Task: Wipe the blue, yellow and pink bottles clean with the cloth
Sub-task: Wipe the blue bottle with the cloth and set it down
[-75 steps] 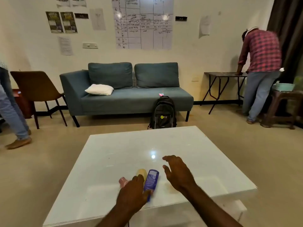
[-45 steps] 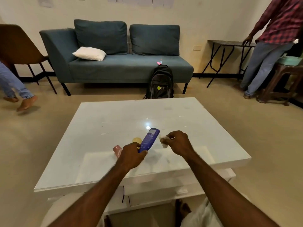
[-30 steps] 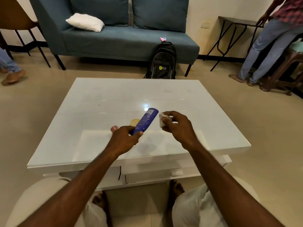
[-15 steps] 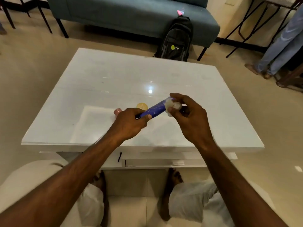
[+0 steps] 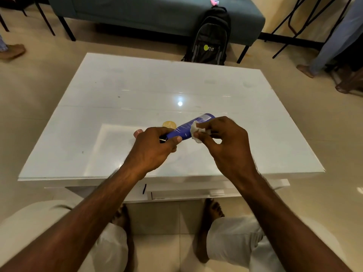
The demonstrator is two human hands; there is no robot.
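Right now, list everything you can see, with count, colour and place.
blue bottle: 1, blue, held above table
cloth: 1, white, pressed on blue bottle
yellow bottle: 1, yellow, on table behind left hand
pink bottle: 1, pink, on table left of yellow
table: 1, white, centre
backpack: 1, black, against sofa
sofa: 1, teal, far side
left hand: grips blue bottle
right hand: holds cloth

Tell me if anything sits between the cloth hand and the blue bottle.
Nothing visible does. The right hand presses the cloth straight against the blue bottle, which the left hand holds above the table.
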